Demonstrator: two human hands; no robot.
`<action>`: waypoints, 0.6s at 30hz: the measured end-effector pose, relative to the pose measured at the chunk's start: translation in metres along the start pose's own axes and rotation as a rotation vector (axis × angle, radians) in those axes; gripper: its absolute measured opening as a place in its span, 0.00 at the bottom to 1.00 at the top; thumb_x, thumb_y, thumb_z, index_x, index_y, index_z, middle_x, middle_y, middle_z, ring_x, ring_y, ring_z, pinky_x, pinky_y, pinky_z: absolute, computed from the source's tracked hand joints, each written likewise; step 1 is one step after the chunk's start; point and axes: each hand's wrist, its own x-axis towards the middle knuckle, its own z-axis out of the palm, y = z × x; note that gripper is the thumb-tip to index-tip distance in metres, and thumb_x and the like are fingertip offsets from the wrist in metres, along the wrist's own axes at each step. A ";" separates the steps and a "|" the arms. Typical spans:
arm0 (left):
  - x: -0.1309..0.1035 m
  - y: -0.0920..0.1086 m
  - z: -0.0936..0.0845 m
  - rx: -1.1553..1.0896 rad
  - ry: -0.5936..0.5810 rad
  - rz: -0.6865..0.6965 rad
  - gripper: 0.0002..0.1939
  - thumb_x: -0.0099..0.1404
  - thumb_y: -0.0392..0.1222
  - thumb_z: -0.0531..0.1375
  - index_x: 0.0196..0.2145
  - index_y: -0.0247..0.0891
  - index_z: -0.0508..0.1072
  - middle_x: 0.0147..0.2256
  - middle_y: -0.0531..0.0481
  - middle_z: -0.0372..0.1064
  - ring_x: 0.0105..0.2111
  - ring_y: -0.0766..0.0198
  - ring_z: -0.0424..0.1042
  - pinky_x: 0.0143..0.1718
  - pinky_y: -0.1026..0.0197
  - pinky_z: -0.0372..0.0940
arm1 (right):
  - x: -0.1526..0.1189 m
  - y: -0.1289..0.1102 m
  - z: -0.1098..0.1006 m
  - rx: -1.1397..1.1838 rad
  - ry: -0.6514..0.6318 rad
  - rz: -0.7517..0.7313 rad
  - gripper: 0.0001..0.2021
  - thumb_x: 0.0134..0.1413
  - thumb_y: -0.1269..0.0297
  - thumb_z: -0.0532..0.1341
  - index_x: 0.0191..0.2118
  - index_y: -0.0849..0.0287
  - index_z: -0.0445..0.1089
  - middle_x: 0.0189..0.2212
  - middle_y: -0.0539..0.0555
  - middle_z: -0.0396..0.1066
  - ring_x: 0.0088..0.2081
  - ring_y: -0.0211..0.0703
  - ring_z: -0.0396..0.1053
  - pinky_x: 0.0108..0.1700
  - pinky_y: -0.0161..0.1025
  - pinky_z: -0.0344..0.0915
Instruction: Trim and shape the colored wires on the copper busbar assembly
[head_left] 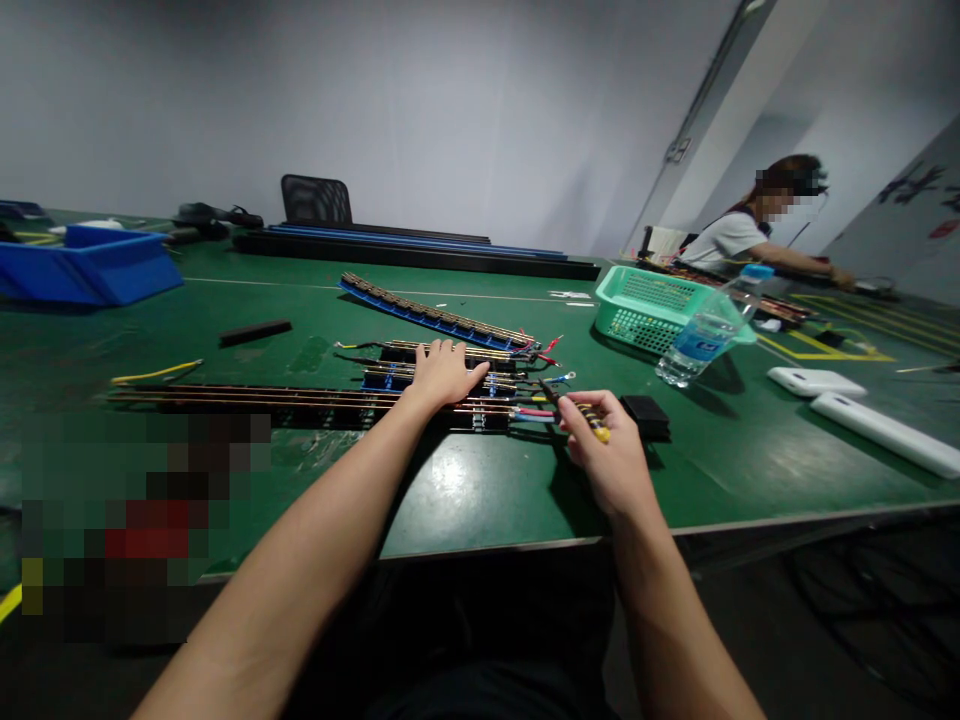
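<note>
My left hand (441, 374) lies with fingers spread on the middle of several long copper-coloured bar assemblies. Under and beside it are a short assembly with blue parts (384, 379) and a long black one with copper rods (247, 398). In my right hand (606, 445) is a pair of pliers (591, 414) with yellow-and-black handles. Their dark tip points up and left, close to the wire ends at the right of the assemblies. Red and blue wires (534, 413) come out there. Whether the jaws touch a wire I cannot tell.
Behind lies a slanted blue-backed strip (420, 308). A green basket (649, 305), water bottle (705, 335) and white cases (885, 430) are at right. A black block (646, 417) sits by my right hand. A blue bin (90, 265) stands left; a person (739, 235) works far right.
</note>
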 end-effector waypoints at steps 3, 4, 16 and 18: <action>0.000 0.000 0.000 0.003 -0.003 0.002 0.36 0.74 0.64 0.46 0.63 0.31 0.69 0.64 0.33 0.65 0.64 0.41 0.61 0.66 0.38 0.52 | -0.001 -0.019 -0.008 0.230 0.028 0.079 0.28 0.42 0.42 0.74 0.42 0.57 0.70 0.23 0.45 0.69 0.15 0.29 0.53 0.16 0.29 0.50; 0.000 0.000 0.000 0.004 -0.004 0.001 0.36 0.74 0.64 0.46 0.63 0.31 0.69 0.64 0.33 0.65 0.65 0.41 0.61 0.66 0.38 0.52 | -0.001 -0.025 -0.010 0.267 0.028 0.065 0.29 0.41 0.42 0.75 0.43 0.57 0.70 0.23 0.45 0.70 0.15 0.28 0.52 0.15 0.28 0.49; -0.002 0.001 -0.003 0.004 -0.020 -0.005 0.34 0.74 0.63 0.46 0.63 0.36 0.69 0.64 0.35 0.65 0.65 0.42 0.60 0.66 0.40 0.51 | 0.062 -0.042 -0.016 0.198 -0.157 0.246 0.30 0.35 0.41 0.76 0.37 0.57 0.68 0.25 0.47 0.73 0.14 0.26 0.51 0.14 0.28 0.44; -0.001 0.001 -0.003 0.002 -0.016 -0.003 0.35 0.74 0.63 0.46 0.63 0.35 0.69 0.64 0.34 0.65 0.65 0.42 0.61 0.66 0.40 0.51 | 0.071 -0.047 -0.023 0.163 -0.194 0.261 0.26 0.41 0.43 0.75 0.36 0.58 0.69 0.25 0.49 0.73 0.14 0.26 0.50 0.14 0.28 0.42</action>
